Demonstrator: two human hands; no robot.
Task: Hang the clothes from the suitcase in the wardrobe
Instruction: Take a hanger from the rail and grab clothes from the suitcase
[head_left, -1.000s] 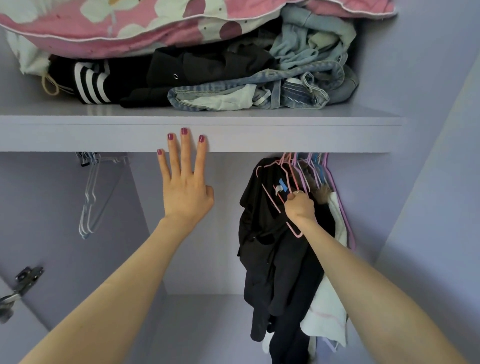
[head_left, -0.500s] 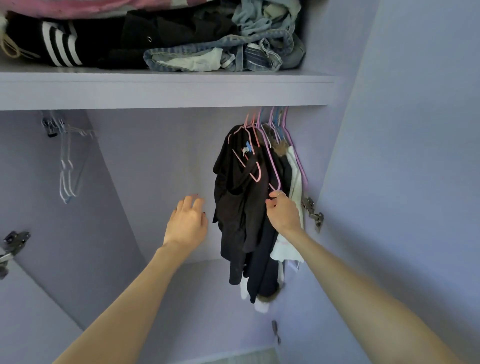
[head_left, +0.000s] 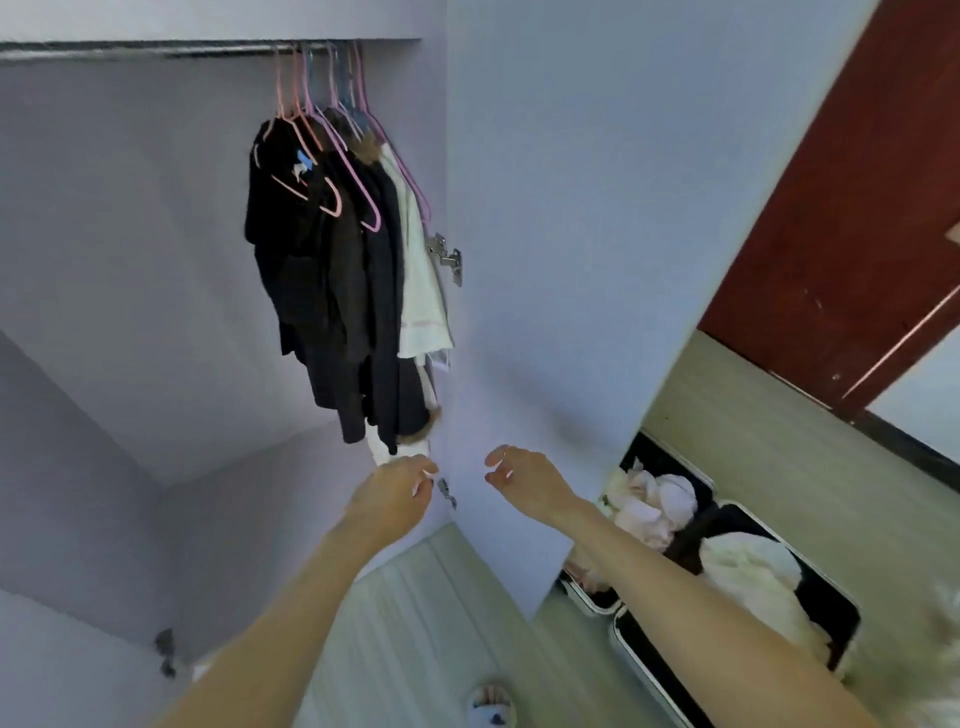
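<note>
— Where are you in the job?
— Between garments: your left hand (head_left: 397, 491) and right hand (head_left: 524, 475) hang loosely curled, holding nothing.
— Next?
— Reach lower right to the open black suitcase (head_left: 737, 597); the pale bundled clothes (head_left: 652, 501) lie inside.

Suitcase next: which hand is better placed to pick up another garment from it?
Probably the right hand. It holds nothing and hangs nearer the open suitcase, which lies low on the right behind the wardrobe door. The left hand, also empty, is on the wardrobe side of the door.
</note>
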